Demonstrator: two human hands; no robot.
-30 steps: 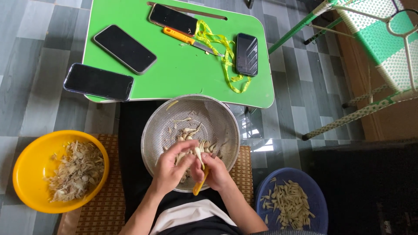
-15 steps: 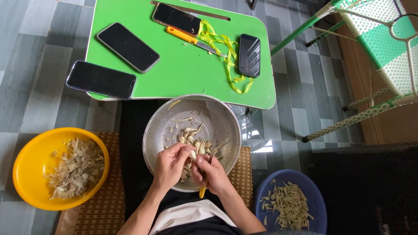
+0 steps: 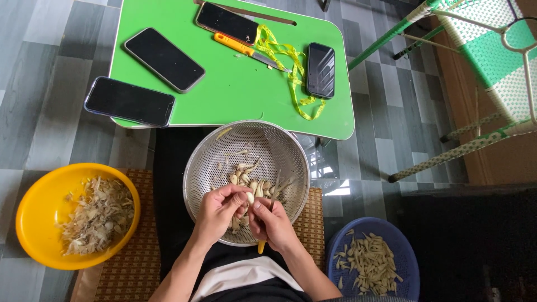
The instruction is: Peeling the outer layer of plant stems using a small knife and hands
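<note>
Pale bulb [image 3: 250, 197] sat pinched between both hands over the near rim of the perforated metal bowl [image 3: 212, 162], left hand [image 3: 219, 210] gripping its top, right hand [image 3: 272, 222] also clasping a yellow-handled knife [image 3: 261, 246] pointing toward the person.

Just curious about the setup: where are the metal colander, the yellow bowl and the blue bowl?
metal colander [image 3: 246, 146], head view, bare inner wall.
yellow bowl [image 3: 42, 184], head view, inner wall at left.
blue bowl [image 3: 398, 239], head view, inner wall at right.
</note>
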